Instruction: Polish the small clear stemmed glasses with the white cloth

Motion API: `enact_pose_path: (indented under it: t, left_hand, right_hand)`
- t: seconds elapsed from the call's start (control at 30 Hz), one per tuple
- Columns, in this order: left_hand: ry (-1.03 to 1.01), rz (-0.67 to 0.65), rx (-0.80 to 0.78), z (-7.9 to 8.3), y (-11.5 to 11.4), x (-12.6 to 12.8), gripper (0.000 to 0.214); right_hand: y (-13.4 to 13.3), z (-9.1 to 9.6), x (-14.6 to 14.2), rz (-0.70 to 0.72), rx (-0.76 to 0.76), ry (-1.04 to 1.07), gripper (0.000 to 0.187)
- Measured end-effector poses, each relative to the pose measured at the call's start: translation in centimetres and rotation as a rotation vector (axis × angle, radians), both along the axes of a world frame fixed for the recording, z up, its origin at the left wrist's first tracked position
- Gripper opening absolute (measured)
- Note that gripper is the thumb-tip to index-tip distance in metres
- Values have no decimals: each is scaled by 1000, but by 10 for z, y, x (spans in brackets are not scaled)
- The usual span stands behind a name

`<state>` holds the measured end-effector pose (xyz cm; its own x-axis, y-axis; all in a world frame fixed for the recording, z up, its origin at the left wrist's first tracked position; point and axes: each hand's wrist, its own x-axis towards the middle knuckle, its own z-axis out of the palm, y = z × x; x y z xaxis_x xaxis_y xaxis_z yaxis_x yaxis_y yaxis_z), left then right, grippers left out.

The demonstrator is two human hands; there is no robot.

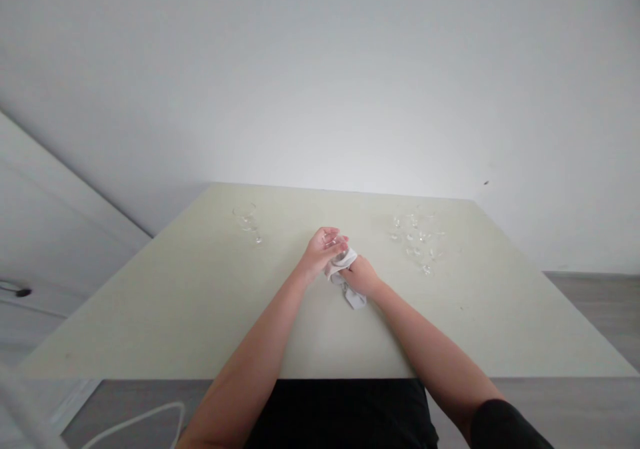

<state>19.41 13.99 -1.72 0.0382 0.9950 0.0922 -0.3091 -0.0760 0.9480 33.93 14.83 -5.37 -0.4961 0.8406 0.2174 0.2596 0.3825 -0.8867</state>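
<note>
My left hand (320,252) is curled around a small clear glass (340,243) held above the middle of the pale table (200,315). Pressed against that glass is a white cloth (347,279), gripped by my right hand (361,277), and one end of the cloth hangs down below my wrist. Both hands meet at the glass, fingers closed.
One clear stemmed glass (246,219) stands at the table's far left. A cluster of several clear glasses (417,239) stands at the far right. A white wall rises behind the table. A white cable (135,419) lies on the floor at lower left.
</note>
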Motion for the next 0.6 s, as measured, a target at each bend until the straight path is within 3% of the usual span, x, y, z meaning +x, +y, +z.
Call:
enact_pose_path:
  t: [0.07,0.2,0.3,0.37,0.5,0.6]
  left_hand:
    - [59,-37,8,1,-2,-4,58]
    - [48,-311,108,7,-13,-18,51]
    - [-9,-447,134,7,-16,-20,56]
    - [-18,-362,101,6,-14,-17,58]
    - [6,-123,-11,3,-7,-8,60]
    - [28,-194,6,5,-8,-10,52]
  right_hand:
    - [-1,3,2,70,-63,4,13]
    - [-10,4,14,397,-480,182,32]
    - [-13,0,17,460,-710,266,39]
    - [-10,-2,14,393,-656,262,37]
    - [-3,0,1,127,-231,211,28]
    - [-4,4,1,167,-168,213,29]
